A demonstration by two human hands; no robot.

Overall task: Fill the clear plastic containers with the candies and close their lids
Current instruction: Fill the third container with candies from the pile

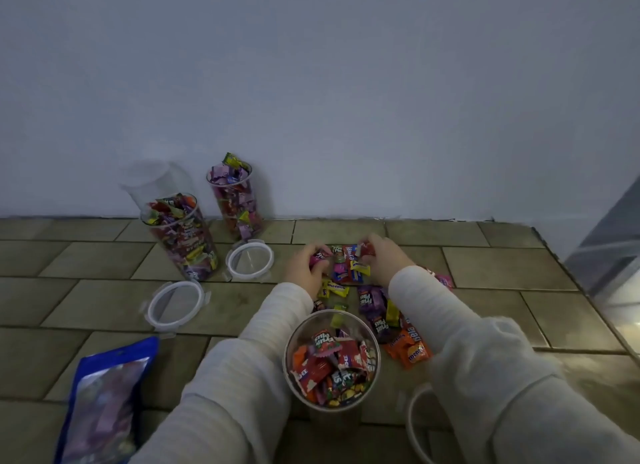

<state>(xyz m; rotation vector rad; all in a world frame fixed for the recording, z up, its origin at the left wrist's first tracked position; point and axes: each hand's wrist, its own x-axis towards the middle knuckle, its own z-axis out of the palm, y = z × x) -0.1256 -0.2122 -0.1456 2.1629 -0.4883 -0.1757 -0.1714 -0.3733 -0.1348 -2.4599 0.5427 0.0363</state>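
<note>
With both hands, my left grip [304,267] and right grip [384,259] curled around candies [349,267] at twelve o'clock, I must next drop them into the open jar [331,361] at six.

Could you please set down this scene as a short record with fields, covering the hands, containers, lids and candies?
left hand: grips candies from the loose pile
right hand: grips candies from the same pile
near container: open, partly filled
far containers: two, filled, no lids, left one, right one
lids: two on the floor
blue bag: lies at lower left
</note>
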